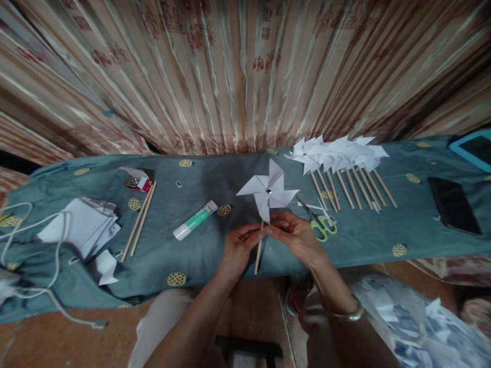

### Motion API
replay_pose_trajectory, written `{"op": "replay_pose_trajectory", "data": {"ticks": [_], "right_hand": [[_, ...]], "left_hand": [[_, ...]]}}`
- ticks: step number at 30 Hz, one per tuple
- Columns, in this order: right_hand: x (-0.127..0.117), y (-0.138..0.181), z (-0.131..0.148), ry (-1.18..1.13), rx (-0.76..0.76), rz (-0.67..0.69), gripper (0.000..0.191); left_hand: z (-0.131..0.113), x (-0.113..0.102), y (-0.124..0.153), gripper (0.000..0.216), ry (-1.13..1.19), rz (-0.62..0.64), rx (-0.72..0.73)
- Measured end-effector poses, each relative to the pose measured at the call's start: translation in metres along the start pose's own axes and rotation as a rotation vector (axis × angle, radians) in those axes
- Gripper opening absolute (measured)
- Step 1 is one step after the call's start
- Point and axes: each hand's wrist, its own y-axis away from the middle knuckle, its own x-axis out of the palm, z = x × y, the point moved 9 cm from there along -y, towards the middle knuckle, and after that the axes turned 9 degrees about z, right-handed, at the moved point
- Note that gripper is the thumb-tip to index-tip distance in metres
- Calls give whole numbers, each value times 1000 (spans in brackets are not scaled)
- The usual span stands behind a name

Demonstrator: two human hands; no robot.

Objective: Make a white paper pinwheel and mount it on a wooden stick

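A white paper pinwheel [274, 197] with a shiny pin at its centre is held up in front of me on a wooden stick. My left hand [241, 246] pinches the stick just below the blades. Close beside it, my right hand [293, 234] also has its fingers closed at the top of the stick, near the lowest blade. Green-handled scissors [322, 225] lie right of my right hand, partly over a paper strip. A glue stick [195, 221] with a green label rests left of my left hand.
Several pinwheels [337, 156] lie overlapping at the back right. A dark phone [454, 204] and a blue-edged device [473, 148] are far right. Leftward are two wooden sticks [140, 222], a small pin box [140, 182], stacked paper [82, 225] and a white cable [57, 255].
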Motion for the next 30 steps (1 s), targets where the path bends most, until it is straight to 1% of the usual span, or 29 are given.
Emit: {"op": "replay_pose_trajectory", "data": {"ticks": [3,5,8,10,12,14,18,30], "right_hand": [[-15,2,9,32,-20,-65,50],[-29,4,19,29,-94,-154,49],[-49,7,32,22,-218,-285,44],[-59,8,35,1,-262,-343,40],[-66,7,34,-41,-278,-375,39],[-69,6,33,-78,-286,-386,37],[-68,5,33,-88,-285,-380,29],[-60,10,31,-81,-228,-341,28]], "left_hand": [[2,-1,1,24,-11,-19,-26],[3,0,1,23,-15,-13,-40],[3,3,1,23,-10,17,-58],[4,6,2,24,-12,45,-72],[5,9,2,25,-19,69,-82],[5,10,2,25,-20,79,-80],[5,10,3,25,-26,70,-72],[5,4,2,27,-37,28,-55]]}}
